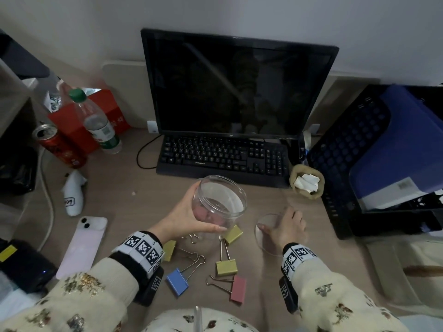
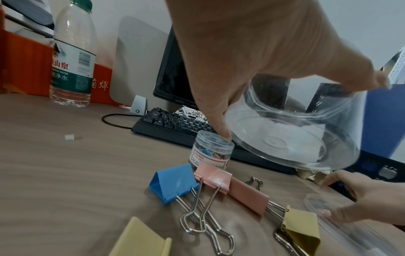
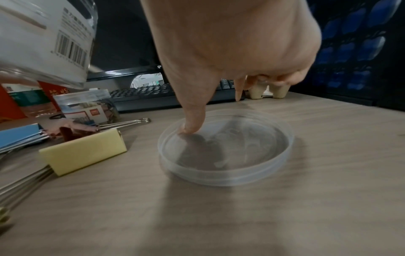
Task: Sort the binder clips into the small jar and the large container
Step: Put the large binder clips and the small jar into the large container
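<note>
My left hand (image 1: 206, 208) grips the large clear container (image 1: 220, 195), held tilted above the desk with its mouth open and nothing inside. My right hand (image 1: 275, 220) hovers over the clear lid (image 3: 225, 149), which lies flat on the desk. The thumb touches the lid's inside near the rim and the fingers hang past its far edge. The small jar (image 2: 211, 150) stands capped with clips inside, behind the loose clips. On the desk lie two yellow clips (image 1: 233, 234) (image 1: 226, 267), a blue clip (image 1: 177, 281) and a pink clip (image 1: 238, 288). A third yellow clip (image 1: 169, 250) is partly hidden by my left wrist.
A black keyboard (image 1: 223, 156) and monitor (image 1: 239, 87) stand behind. A water bottle (image 1: 98, 123), a red can (image 1: 57, 144) and a red box are at the far left, with a pink phone (image 1: 84, 245) nearer. A black crate with a blue folder (image 1: 383, 152) blocks the right.
</note>
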